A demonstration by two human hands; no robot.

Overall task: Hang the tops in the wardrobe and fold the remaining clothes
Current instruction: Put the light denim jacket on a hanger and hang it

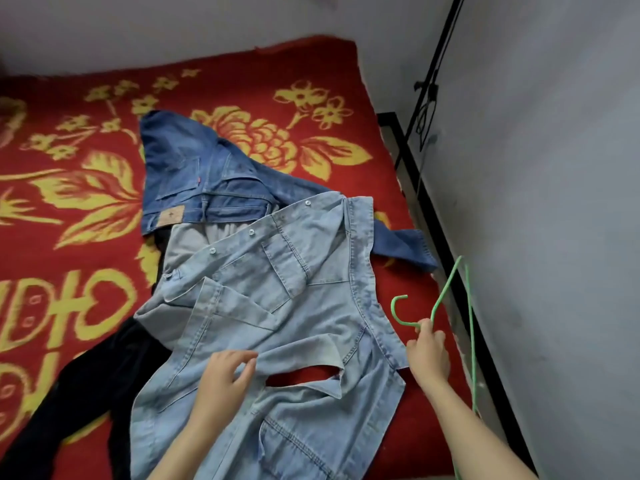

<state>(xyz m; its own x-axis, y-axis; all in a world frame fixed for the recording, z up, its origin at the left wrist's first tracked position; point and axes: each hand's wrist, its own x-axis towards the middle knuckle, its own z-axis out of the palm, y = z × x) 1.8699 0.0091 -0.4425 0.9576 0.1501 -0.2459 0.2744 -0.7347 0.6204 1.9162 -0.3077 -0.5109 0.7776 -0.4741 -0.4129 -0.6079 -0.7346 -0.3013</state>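
A light blue denim shirt lies spread open on the bed, collar towards me. My left hand hovers just over it beside the collar, fingers loosely curled and holding nothing. My right hand grips a thin green wire hanger at its neck, at the shirt's right edge; the hook points left. Darker blue jeans lie behind the shirt, partly under it. A black garment sticks out from under the shirt at the left.
The clothes lie on a red blanket with yellow flowers covering the bed. A grey wall runs close along the right side, with a black bed frame edge and hanging black cables.
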